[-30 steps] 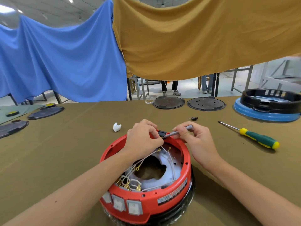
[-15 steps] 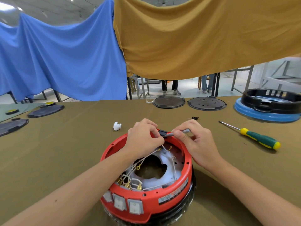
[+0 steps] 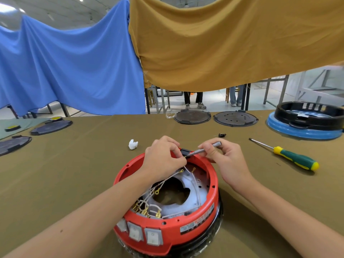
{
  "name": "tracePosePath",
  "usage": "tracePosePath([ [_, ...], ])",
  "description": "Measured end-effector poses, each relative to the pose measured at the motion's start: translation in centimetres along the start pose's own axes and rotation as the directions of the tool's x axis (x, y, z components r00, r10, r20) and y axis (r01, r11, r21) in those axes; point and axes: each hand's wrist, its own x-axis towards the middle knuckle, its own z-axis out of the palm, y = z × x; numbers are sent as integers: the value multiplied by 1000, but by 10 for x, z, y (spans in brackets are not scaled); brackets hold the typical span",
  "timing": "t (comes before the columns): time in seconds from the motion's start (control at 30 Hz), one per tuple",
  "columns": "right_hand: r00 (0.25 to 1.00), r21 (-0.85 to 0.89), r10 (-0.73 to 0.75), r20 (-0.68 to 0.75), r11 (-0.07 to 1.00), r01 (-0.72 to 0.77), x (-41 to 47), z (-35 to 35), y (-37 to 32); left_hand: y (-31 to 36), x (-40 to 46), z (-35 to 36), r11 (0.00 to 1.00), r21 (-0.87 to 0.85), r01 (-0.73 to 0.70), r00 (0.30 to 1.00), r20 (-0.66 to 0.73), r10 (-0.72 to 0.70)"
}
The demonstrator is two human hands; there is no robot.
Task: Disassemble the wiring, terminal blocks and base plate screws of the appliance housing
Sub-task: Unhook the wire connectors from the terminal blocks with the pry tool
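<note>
A round red appliance housing (image 3: 195, 223) lies upside down on the olive cloth, open on top. White wires (image 3: 195, 185) with gold ring and spade terminals run across its white inner plate. At the far rim sits a small black terminal block (image 3: 185, 151). My left hand (image 3: 163, 159) pinches that block and the wires at the rim. My right hand (image 3: 223, 157) holds a thin grey metal tool (image 3: 206, 148), whose tip touches the black block.
A green and yellow screwdriver (image 3: 294, 159) lies to the right. A small white plastic part (image 3: 133, 144) and a small black part (image 3: 222, 135) lie beyond the housing. Two black round plates (image 3: 192, 117) and a blue and black housing (image 3: 305, 121) stand at the back.
My right hand has shifted its grip on the grey tool, whose tip stays at the black block. My left hand stays at the rim.
</note>
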Motion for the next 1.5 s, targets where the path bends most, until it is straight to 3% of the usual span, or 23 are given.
tracePosePath([
  [0.23, 992, 138, 125, 18, 982, -126, 4, -3, 3, -1, 1, 0, 1000, -6, -4, 1000, 1, 4],
  [0.47, 998, -95, -58, 1, 994, 58, -2, 1, 1, 1, 0, 1, 1000, 17, -8, 1000, -4, 8],
  [0.67, 996, 98, 89, -1, 991, -89, 1, 3, 1, 1, 0, 1, 1000, 20, -13, 1000, -1, 13],
  [1.0, 999, 59, 33, 21, 998, -34, 1, 3, -1, -1, 0, -1, 1000, -7, -7, 1000, -1, 7],
  [1.3, 990, 136, 138, 19, 981, -139, 2, 0, -1, -3, 3, -3, 1000, -5, 7, 999, 36, -6],
  [1.37, 990, 174, 139, -15, 976, -134, 2, -1, -3, -5, 4, -7, 997, -76, 20, 998, 54, -16],
  [1.5, 984, 295, 168, -58, 945, -144, 3, -3, -7, -8, 3, -18, 920, -381, 87, 996, 26, -84],
])
